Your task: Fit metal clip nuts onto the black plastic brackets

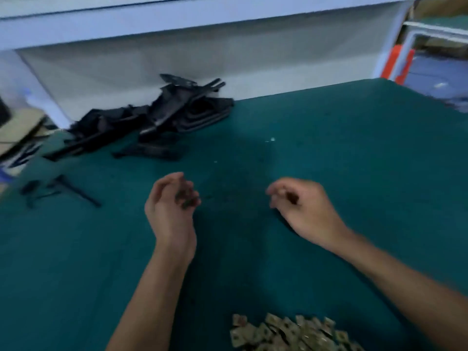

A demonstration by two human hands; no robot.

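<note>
Clip nuts [291,334] lie in a loose brassy heap at the near edge of the green tabletop [342,148], between the two forearms and nearer the right one. Both arms reach forward over the mat, and the picture is blurred.

Left hand [172,206] is held on edge, thumb side up, its fingers curled inward around something small and dark; the blur hides what it is, so I cannot tell whether it is a clip nut or only shadow in the palm. Right hand [304,206] hovers to the right of it, well apart, back of the hand upward, with its thumb and fingers curled and drawn together at the tips; whether anything is pinched there cannot be made out.

Brackets [162,115] sit in a black tangled pile at the far left of the tabletop, against a pale wall panel [228,64]. One long bracket [152,150] lies flat just in front of the pile. A few smaller black pieces [58,191] lie apart near the left edge, left of the left hand. Cardboard [20,130] shows at the far left edge, and an orange part [397,62] stands beyond the tabletop's far right corner.
</note>
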